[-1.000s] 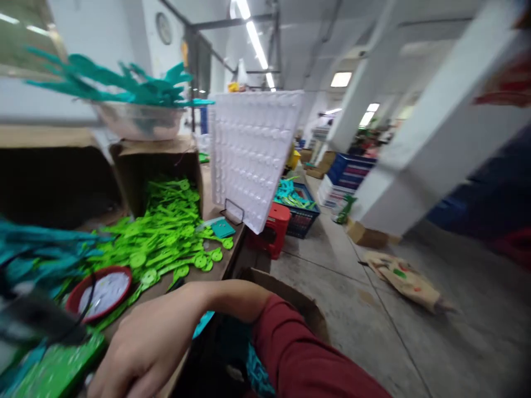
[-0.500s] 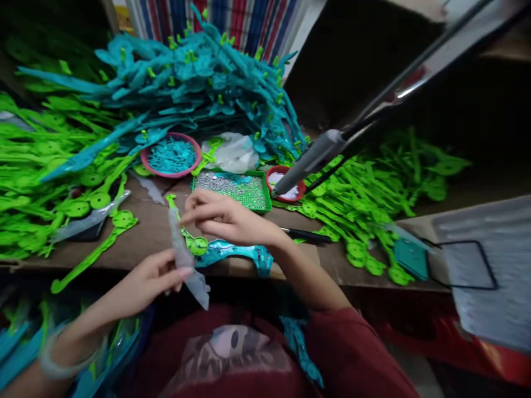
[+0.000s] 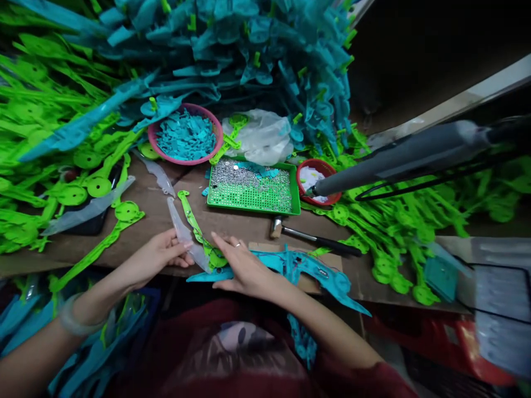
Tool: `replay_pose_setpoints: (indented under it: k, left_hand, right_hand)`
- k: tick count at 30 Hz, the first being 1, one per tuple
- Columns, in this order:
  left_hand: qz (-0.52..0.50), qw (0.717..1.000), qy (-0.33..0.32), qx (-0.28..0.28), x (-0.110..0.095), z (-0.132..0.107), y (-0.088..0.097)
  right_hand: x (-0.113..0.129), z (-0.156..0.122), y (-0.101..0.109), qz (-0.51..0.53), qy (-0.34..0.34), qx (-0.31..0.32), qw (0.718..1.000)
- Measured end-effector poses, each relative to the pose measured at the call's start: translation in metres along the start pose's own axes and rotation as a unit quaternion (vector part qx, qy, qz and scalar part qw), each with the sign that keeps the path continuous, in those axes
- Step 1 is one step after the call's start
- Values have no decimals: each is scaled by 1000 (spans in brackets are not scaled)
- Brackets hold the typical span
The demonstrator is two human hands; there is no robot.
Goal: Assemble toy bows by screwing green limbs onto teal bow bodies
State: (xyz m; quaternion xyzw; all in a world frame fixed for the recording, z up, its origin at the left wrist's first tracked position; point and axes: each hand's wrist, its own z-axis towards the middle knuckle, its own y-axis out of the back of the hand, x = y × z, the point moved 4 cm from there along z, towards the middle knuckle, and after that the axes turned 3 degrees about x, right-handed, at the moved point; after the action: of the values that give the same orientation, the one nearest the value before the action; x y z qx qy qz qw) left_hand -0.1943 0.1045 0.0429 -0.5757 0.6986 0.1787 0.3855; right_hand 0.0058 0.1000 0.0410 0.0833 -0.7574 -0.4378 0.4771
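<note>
My left hand (image 3: 171,249) pinches a translucent, blade-shaped plastic piece (image 3: 178,224) between thumb and fingers. Just right of that piece lies a long green plastic part (image 3: 192,221) with its inner side up and a thin wire along it. My right hand (image 3: 249,271) lies with fingers stretched over the round end of the green part and thumb apart, touching near that end. Beneath this hand, a blue curved plastic shell (image 3: 307,264) with wires stretches along the table edge; the hand covers part of it.
A green tray (image 3: 249,202) holds small metal screws. Beside it are a pink basket (image 3: 219,145) of blue pieces, a red basket (image 3: 337,196) of white pieces and a hammer (image 3: 307,236). A grey power screwdriver (image 3: 398,157) hangs at right. Blue (image 3: 249,50) and green parts (image 3: 37,127) are piled around.
My right hand has moved down from above the translucent piece to the green part's round end, its fingers straightening. The view has shifted closer to the table, showing more of the blue shell.
</note>
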Motion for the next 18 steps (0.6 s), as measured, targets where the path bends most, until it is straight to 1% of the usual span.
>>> replay_pose_setpoints:
  k: [2, 6, 10, 13, 16, 18]
  left_hand:
    - [13, 1000, 12, 4, 2, 4, 0]
    - [36, 999, 6, -35, 4, 8, 1]
    - [46, 997, 9, -58, 7, 8, -1]
    - [102, 993, 40, -40, 3, 11, 1]
    - [168, 982, 89, -13, -11, 20, 16]
    - [185, 978, 92, -23, -29, 29, 34]
  right_hand:
    - [-2, -1, 0, 11, -2, 0, 1000]
    - [-3, -2, 1, 25, -9, 8, 1000]
    - [0, -1, 6, 31, 13, 7, 999]
    - [5, 0, 9, -5, 35, 21, 999]
    - [8, 0, 10, -47, 41, 24, 998]
    - [10, -1, 10, -56, 46, 12, 997]
